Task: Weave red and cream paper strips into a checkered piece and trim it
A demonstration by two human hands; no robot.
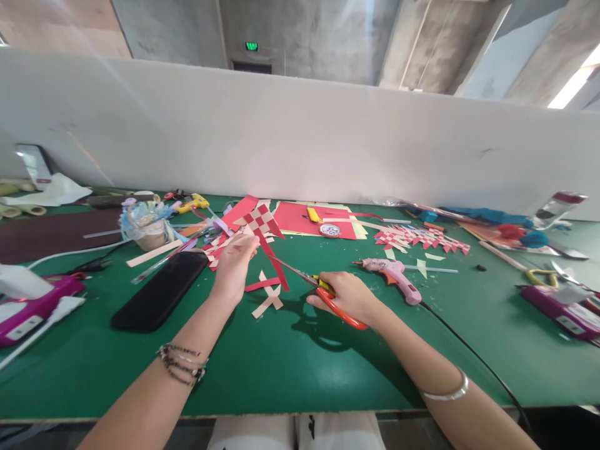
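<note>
My left hand [239, 257] is closed on a woven paper piece [259, 220] in red and cream checks, held up above the table. A long red strip [276, 262] hangs down from that piece. In my right hand [350, 294] is a pair of scissors [338, 310] with orange-red and yellow handles. Their blades point left, with the tips at or very near the hanging strip; whether they touch it I cannot tell. Below, on the green table, lie cut cream strips [268, 302] and a short red strip [262, 285].
A pink glue gun [394, 275] with a black cord lies to the right. A black phone [162, 290] is by my left forearm. Red paper sheets [295, 219], a yellow cutter [314, 215] and woven pieces [422, 237] lie behind. Purple power strips [42, 306] stand at both sides.
</note>
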